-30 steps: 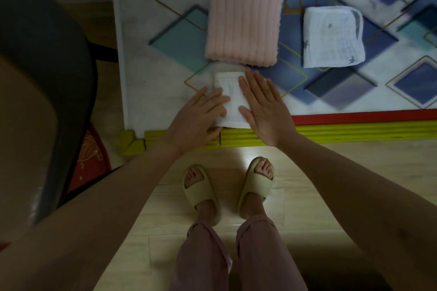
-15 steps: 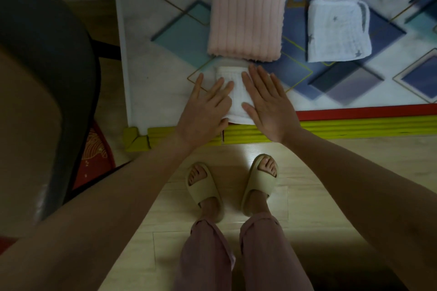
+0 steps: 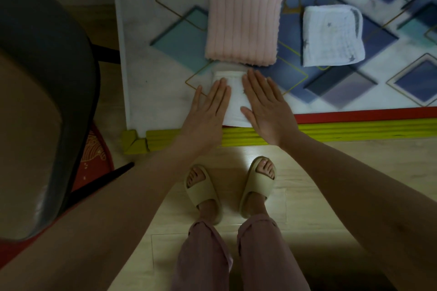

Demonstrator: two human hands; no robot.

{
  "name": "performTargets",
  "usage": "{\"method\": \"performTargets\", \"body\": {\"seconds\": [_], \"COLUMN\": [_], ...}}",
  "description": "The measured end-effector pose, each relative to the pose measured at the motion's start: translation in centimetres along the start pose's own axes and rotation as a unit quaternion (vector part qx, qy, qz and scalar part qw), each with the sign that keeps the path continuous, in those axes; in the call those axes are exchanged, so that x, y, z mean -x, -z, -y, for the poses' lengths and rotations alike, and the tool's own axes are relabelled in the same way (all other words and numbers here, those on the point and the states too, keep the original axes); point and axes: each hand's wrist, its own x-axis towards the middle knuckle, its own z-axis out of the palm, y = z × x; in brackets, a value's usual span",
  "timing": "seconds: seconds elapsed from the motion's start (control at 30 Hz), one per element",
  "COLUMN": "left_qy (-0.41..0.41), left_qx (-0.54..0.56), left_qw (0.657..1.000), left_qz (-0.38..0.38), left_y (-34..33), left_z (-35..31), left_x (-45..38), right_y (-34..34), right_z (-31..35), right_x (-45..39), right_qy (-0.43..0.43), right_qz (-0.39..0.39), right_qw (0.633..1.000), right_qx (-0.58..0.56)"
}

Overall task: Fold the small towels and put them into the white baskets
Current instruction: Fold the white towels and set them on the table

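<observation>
Two flat, spread hands, left hand [image 3: 208, 108] and right hand [image 3: 267, 106], press the small folded white towel [image 3: 235, 99] at the near table edge [image 3: 354, 114]; lifting unevenly could probably unfold it; no basket is visible.

Both hands flat, fingers straight, palms down on a small folded white towel [image 3: 233, 104] at the near edge of the table [image 3: 151, 92]. Left hand [image 3: 208, 113] covers the towel's left side, right hand [image 3: 264, 108] its right; a strip of towel shows between them. Just behind it lies a folded pink towel [image 3: 243, 28], near edge about touching the white one. Right of the pink, apart from it, a folded white gauze cloth [image 3: 332, 35]. Table top has a diamond pattern, yellow edge strip [image 3: 354, 129] in front. Below: feet in beige slippers [image 3: 257, 186] on pale wood floor. Dark chair [image 3: 47, 78] at left.
</observation>
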Motion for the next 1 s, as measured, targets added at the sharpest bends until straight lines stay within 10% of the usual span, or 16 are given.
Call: {"method": "performTargets", "body": {"seconds": [0.17, 0.47, 0.7, 1.0], "left_qy": [-0.063, 0.033, 0.099, 0.351], "left_qx": [0.017, 0.028, 0.183, 0.732], "left_qw": [0.988, 0.995, 0.961, 0.582], "left_qz": [-0.141, -0.089, -0.181, -0.042], "left_y": [1.9, -1.1, 1.4, 6.4], "left_z": [1.3, 1.1, 0.1, -3.1], "left_x": [-0.5, -2.0, 0.7, -1.5], "right_y": [0.1, 0.3, 3.8, 5.8], "right_z": [0.4, 1.0, 2.2, 0.2], "right_x": [1.0, 1.4, 1.5, -1.8], "right_qy": [-0.03, -0.083, -0.328, -0.485], "right_qz": [0.027, 0.02, -0.053, 0.106], "right_qw": [0.999, 0.995, 0.922, 0.78], "right_qx": [-0.009, -0.048, -0.198, -0.382]}}
